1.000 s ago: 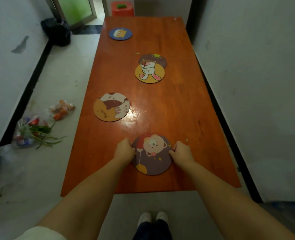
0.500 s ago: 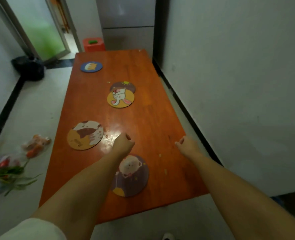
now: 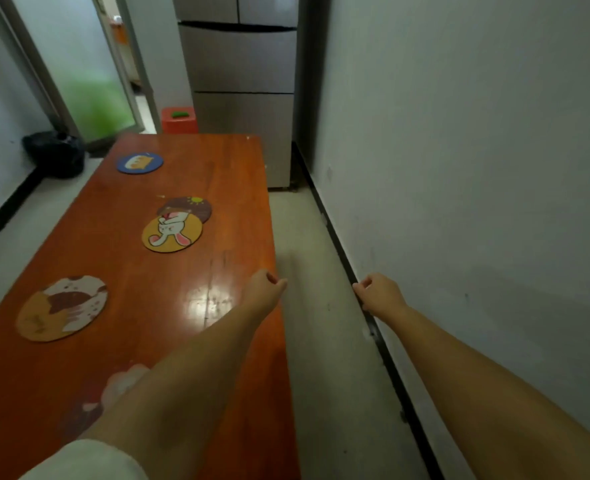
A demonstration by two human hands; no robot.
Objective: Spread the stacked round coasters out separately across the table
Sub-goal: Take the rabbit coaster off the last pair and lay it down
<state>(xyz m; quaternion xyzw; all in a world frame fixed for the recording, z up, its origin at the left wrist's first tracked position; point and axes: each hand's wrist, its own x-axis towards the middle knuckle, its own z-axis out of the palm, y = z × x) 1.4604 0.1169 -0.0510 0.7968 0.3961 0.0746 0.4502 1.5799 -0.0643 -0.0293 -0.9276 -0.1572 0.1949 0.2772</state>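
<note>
Round coasters lie on the red-brown table. A blue one is far back, and a yellow rabbit coaster overlaps a brown one in the middle. An orange and brown coaster lies at the left. A purple coaster is near me, mostly hidden under my left forearm. My left hand is a loose fist above the table's right edge, holding nothing. My right hand is a loose fist over the floor near the wall, also holding nothing.
A grey fridge stands behind the table, with a red stool beside it. A black bag sits on the floor at the back left. A white wall runs along the right, leaving a narrow floor strip.
Both hands let go of the purple coaster and moved up and to the right. The view swung right, so the table now sits at the left.
</note>
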